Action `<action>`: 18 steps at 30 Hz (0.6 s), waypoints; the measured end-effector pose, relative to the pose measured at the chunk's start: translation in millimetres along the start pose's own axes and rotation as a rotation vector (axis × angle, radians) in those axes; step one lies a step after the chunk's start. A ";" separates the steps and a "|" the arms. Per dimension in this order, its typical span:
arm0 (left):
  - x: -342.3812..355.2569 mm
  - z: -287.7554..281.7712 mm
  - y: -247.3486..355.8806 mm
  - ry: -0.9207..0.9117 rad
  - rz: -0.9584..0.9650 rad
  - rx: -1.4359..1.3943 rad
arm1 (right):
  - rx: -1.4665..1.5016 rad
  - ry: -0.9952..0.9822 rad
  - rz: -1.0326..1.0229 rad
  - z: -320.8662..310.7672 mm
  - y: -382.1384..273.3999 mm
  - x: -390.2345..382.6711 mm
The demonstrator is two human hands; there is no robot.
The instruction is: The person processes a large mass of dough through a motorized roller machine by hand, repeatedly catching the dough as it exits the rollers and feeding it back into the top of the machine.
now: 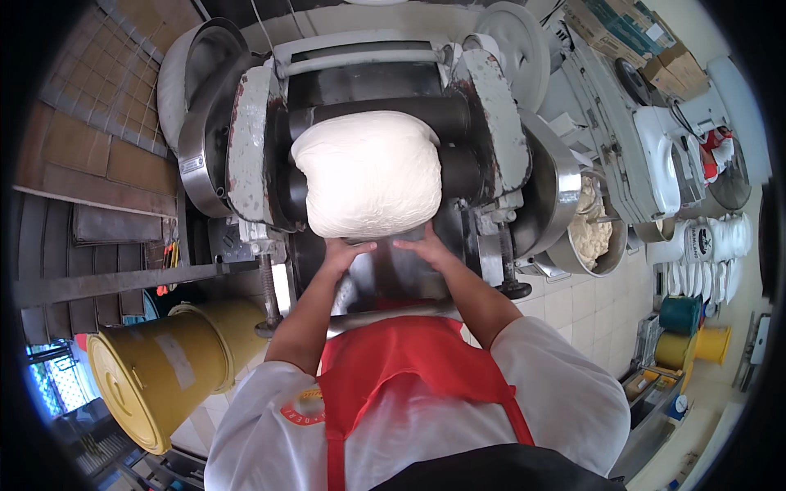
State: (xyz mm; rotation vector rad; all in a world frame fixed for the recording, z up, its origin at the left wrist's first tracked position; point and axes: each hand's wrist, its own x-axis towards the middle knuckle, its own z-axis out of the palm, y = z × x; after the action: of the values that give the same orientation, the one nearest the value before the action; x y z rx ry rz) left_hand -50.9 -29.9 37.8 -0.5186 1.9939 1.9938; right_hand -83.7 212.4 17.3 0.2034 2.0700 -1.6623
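A large, smooth, pale lump of dough lies over the dark rollers of a dough roller machine. My left hand is at the near edge of the dough, its thumb pointing inward and its other fingers tucked beneath. Opposite it, my right hand grips the same edge in a matching way. Both thumbs show, while the remaining fingers are mostly hidden under the dough. Below my hands slopes a dark metal chute.
Metal side guards flank the rollers. To the right stands a steel bowl holding more dough. Yellow lidded barrels are at the lower left, beside a rack of dark trays. A threaded rod with a knob sticks out near my right arm.
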 end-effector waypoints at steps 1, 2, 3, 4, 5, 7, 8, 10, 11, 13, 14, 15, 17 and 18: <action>15.6 -10.4 9.8 -0.165 -0.077 -0.022 | 0.025 -0.156 -0.004 -7.7 -17.8 11.3; 25.6 -18.3 16.7 -0.328 -0.155 -0.045 | 0.050 -0.313 -0.007 -13.5 -34.2 20.0; 33.5 -24.0 13.0 -0.350 -0.142 0.095 | -0.040 -0.382 0.073 -14.1 -48.6 27.2; 40.9 -28.3 18.2 -0.441 -0.046 0.243 | -0.111 -0.481 0.099 -16.8 -58.1 33.5; 47.2 -33.0 22.9 -0.531 0.052 0.392 | -0.182 -0.580 0.125 -18.7 -66.2 37.5; 52.3 -32.0 38.7 -0.679 0.098 0.531 | -0.244 -0.700 0.117 -30.9 -60.5 43.9; 50.3 -30.9 39.9 -0.687 0.012 0.391 | -0.084 -0.675 0.126 -32.3 -54.0 41.0; 41.4 -34.9 31.3 -0.676 -0.148 0.109 | 0.223 -0.633 0.123 -31.9 -39.4 30.7; 32.2 -32.1 25.0 -0.604 -0.121 -0.042 | 0.408 -0.568 0.065 -28.6 -34.3 23.3; 10.3 -23.1 18.6 -0.461 -0.068 -0.338 | 0.776 -0.427 -0.058 -12.8 -31.4 6.9; 3.7 -16.5 20.4 -0.389 -0.023 -0.427 | 0.839 -0.388 -0.061 -9.5 -33.7 3.3; -5.8 -5.9 29.0 -0.318 0.018 -0.516 | 0.904 -0.346 -0.063 -8.6 -38.1 3.0; -27.2 12.0 51.9 -0.207 0.084 -0.584 | 0.958 -0.215 -0.077 -7.8 -56.5 -3.9; -30.9 11.0 60.0 -0.168 0.170 -0.578 | 0.954 -0.162 -0.101 -3.5 -73.6 -6.3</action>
State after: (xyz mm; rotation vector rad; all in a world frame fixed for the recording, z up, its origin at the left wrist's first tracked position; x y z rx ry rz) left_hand -50.0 -17.9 105.1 -0.2847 1.3876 2.6266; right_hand -108.5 198.3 85.5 0.2518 1.0441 -2.5086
